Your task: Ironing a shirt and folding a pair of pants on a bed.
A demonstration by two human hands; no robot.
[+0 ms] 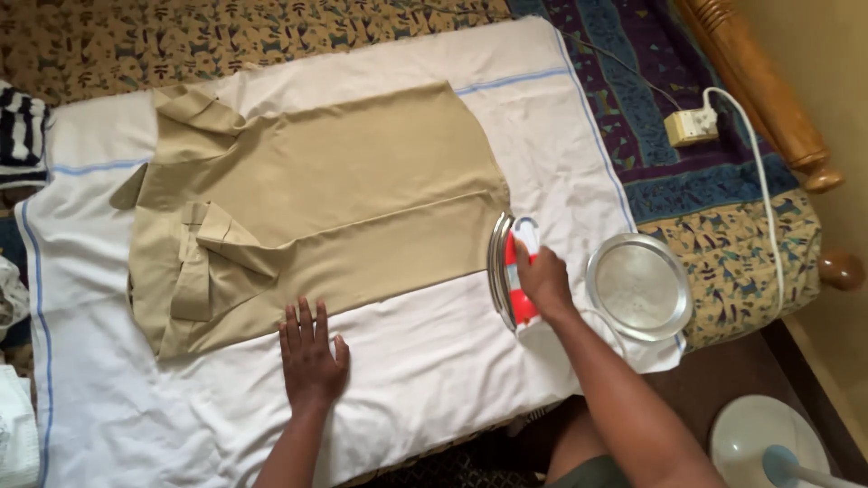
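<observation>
A tan shirt (334,199) lies spread flat on a white sheet (425,361) that covers a bed. My left hand (310,354) rests flat on the sheet, fingers apart, its fingertips touching the shirt's near edge. My right hand (542,278) grips the handle of a red and white iron (514,271). The iron stands tilted on its side just past the shirt's right hem, with its metal soleplate facing the shirt.
A round metal plate (639,286) lies right of the iron. A white cord (764,190) runs to a socket block (691,126) on the patterned bedspread. A wooden bed rail (768,90) runs along the right. A fan base (768,443) stands on the floor. Striped cloth (23,126) lies far left.
</observation>
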